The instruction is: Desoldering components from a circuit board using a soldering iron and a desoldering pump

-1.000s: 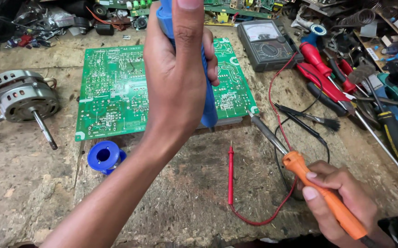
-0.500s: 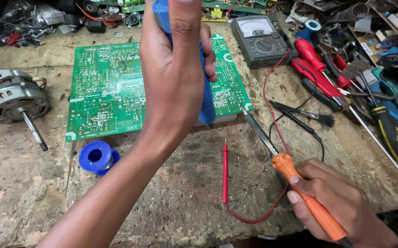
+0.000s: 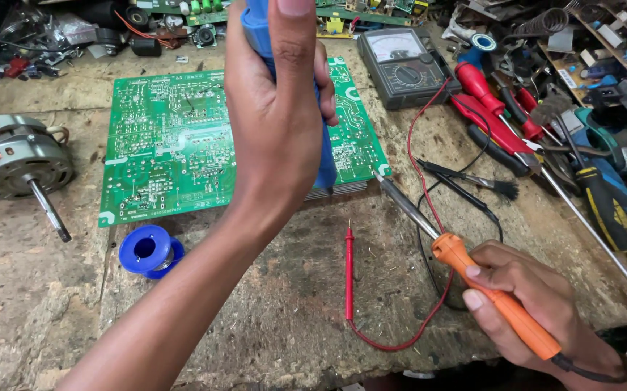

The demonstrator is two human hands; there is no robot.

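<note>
My left hand (image 3: 277, 116) is raised in front of the camera, shut on a blue desoldering pump (image 3: 325, 156) whose tip points down at the green circuit board (image 3: 168, 152). The board lies solder side up on the workbench. My right hand (image 3: 537, 304) grips the orange handle of a soldering iron (image 3: 472, 268); its metal tip (image 3: 378, 175) rests at the board's lower right corner. A red multimeter probe (image 3: 349, 268) lies on the bench between my arms, with its lead running to the analog multimeter (image 3: 400, 65) behind the board.
A blue solder spool (image 3: 147, 250) sits by the board's lower left corner. A small electric motor (image 3: 13, 156) lies at far left. Red-handled pliers (image 3: 487, 101), screwdrivers and a small brush (image 3: 472, 181) crowd the right side. Loose parts line the back edge.
The view has shifted, so the board and motor sit lower and further left in frame. My right hand has brought the iron's tip closer to the board's corner. My left hand keeps its grip on the pump.
</note>
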